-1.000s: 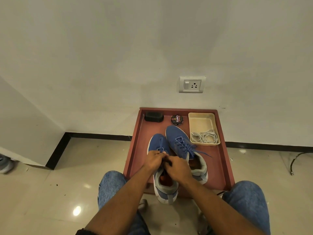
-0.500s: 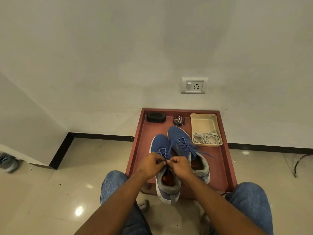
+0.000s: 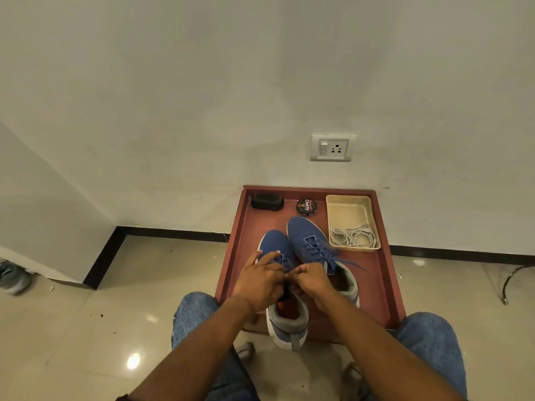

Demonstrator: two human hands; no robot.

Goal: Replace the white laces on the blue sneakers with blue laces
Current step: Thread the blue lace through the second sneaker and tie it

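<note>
- Pale, glossy floor tiles (image 3: 86, 328) meet a white wall with a black skirting strip, and a white wall socket (image 3: 333, 147) sits above a low reddish-brown wooden tray (image 3: 385, 273) pushed against that wall.
- Two blue fabric sneakers with grey collars stand side by side on the tray, toes toward the wall: the left sneaker (image 3: 285, 316) overhangs the near edge, and the right sneaker (image 3: 307, 235) carries a laced blue lace (image 3: 321, 251) whose loose end trails to the right.
- The left hand (image 3: 259, 282) rests over the left sneaker's lacing; its index and middle fingers now stretch forward across the toe, whereas half a second ago they were curled in close.
- The right hand (image 3: 312, 280) has curled fingers and pinches what seems to be a blue lace at the same sneaker; the lace itself is mostly hidden.
- Both hands touch at the fingertips, much as before.
- White laces (image 3: 354, 237), coiled, lie at the near end of a cream rectangular plastic tray (image 3: 348, 199) at the tray's far right.
- A round black polish tin (image 3: 306, 206) and a black oblong brush (image 3: 267, 201) sit along the far edge.
- A grey shoe (image 3: 13, 277) lies at the left edge.
</note>
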